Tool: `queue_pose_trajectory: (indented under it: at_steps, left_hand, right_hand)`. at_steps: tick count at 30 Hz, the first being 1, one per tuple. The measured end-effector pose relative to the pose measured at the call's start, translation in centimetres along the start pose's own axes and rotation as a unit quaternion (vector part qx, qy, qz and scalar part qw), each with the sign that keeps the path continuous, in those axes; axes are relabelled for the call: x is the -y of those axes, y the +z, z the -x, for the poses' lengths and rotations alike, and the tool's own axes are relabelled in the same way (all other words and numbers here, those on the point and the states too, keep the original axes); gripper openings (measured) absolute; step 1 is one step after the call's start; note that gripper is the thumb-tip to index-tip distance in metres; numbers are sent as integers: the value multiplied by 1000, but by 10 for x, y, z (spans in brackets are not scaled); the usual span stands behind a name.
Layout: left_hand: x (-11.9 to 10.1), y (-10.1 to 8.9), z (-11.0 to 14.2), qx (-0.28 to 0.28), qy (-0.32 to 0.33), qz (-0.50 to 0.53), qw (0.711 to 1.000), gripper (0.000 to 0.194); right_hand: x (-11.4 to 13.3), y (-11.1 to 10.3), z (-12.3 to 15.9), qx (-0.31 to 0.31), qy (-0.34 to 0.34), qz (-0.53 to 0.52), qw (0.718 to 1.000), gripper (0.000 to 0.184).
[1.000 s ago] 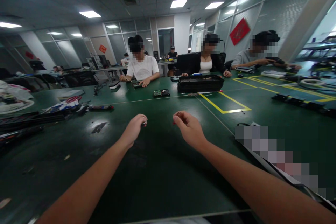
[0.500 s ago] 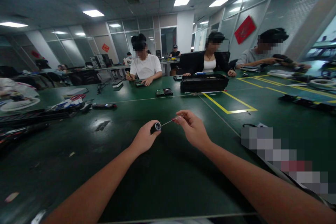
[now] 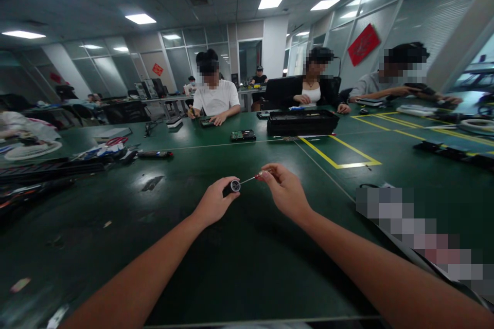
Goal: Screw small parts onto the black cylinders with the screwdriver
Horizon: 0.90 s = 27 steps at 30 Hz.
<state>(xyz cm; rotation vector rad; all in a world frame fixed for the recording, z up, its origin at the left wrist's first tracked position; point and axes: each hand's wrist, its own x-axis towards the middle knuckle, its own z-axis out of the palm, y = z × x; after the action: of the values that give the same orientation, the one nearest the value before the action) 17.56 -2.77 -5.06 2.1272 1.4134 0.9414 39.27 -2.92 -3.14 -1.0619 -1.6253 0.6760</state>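
My left hand [image 3: 216, 200] is closed round a small dark cylinder [image 3: 235, 185] whose pale, ring-shaped open end faces me. Between thumb and fingers, my right hand [image 3: 285, 190] grips a screwdriver [image 3: 258, 177] with a red handle and a thin metal shaft. The shaft slants down to the left, and its tip meets the rim or mouth of the cylinder; I cannot tell whether it goes inside. Both hands are held above the green table [image 3: 247, 267]. My fingers hide most of the cylinder's body and of the screwdriver's handle.
Ahead lie a circuit-board device [image 3: 243, 135] and a black bin [image 3: 302, 122]. Cables and tools [image 3: 111, 151] crowd the left side, with a dark pen-like tool [image 3: 155, 154] beside them. Yellow tape [image 3: 339, 165] marks the right. Several people sit across the table.
The view has shifted slightly. Both hands keep their grips, with the screwdriver tip still at the cylinder's end. A person across the table has raised a hand to the chest.
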Motion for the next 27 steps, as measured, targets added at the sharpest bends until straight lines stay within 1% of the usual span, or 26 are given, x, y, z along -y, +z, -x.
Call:
queue_pose_trajectory:
  at_steps: [3,6,11,13,15,17,18,21,22,24,26,27]
  left_hand:
    - [0,0,0,1,-4,-1,1000,36]
    - [0,0,0,3,-1,-3,1000,36]
    - [-1,-2,1,4,14,-38,999,36]
    - [0,-3,1,0,20,-55,998,37]
    - [1,-3,1,-1,26,-68,997,37]
    - [1,-3,0,2,28,-76,997,37]
    - [2,-3,0,3,27,-78,997,37]
    - [2,-4,1,9,23,-79,997,36]
    - [2,-5,1,9,22,-79,997,36]
    - [2,-5,1,8,23,-80,996,36]
    - [3,-5,1,8,24,-86,996,37]
    - [3,-5,1,9,24,-89,996,38]
  right_hand:
    - [2,-1,0,-13,10,19,1000,22]
    - [4,-3,0,-12,17,60,998,27]
    - [3,-6,-1,-1,19,173,985,53]
    - [3,-6,-1,0,13,192,981,59]
    - [3,-5,-2,2,7,212,977,61]
    - [2,-5,-3,8,4,223,975,59]
    - [2,-4,-3,16,1,216,976,54]
    - [-1,-4,-3,57,-19,157,986,25]
    - [-2,-3,-2,71,-27,137,988,19]
    - [-3,-3,-2,91,-27,117,989,25]
    - [-3,-4,-2,106,-5,125,987,29]
    - [-3,-4,-3,106,10,133,985,35]
